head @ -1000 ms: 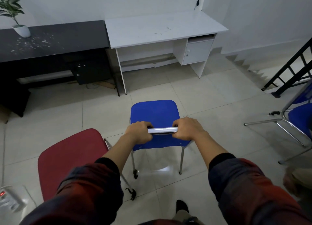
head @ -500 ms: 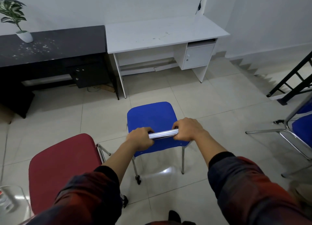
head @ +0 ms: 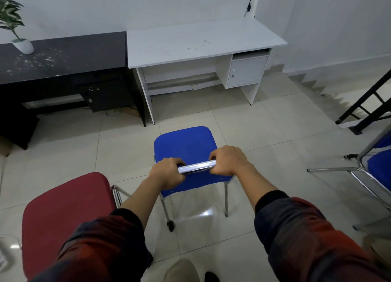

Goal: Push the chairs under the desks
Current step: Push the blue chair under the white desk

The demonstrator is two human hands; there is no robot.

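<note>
Both hands, left (head: 167, 172) and right (head: 229, 161), clamped on blue chair (head: 186, 146) back bar. White desk (head: 203, 42) opening dead ahead, 12 o'clock, well apart. Straight push should do, I reckon.

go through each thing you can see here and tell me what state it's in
Blue chair: out on the floor, gripped by its chrome back bar
Left hand: closed on bar
Right hand: closed on bar
Red chair: not under a desk
White desk: no chair under it; cabinet door shut
Black desk: top speckled with crumbs
</note>
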